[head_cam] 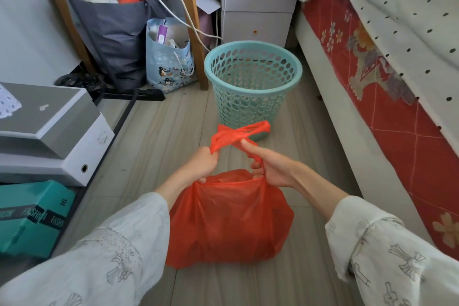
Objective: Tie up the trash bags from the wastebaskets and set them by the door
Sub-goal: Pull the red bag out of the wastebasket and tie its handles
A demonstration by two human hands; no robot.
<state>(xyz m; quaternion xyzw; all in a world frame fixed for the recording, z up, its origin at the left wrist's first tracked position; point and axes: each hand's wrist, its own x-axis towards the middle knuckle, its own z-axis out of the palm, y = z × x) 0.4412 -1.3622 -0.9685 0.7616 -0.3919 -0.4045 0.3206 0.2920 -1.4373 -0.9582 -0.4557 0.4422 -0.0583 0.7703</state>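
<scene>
Pale plank floor (159, 131) beside bed (372, 87), both hands gripping red trash bag (228, 218) handles before teal wastebasket (252, 82).

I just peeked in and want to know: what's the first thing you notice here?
The bright orange trash bag jumps out first, sitting on the floor in the middle, with the left hand and right hand each gripping one of its handles, crossed to tie. Just behind it stands an empty teal wastebasket full of holes. On the right runs a red flowered mattress under a dotted sheet.
</scene>
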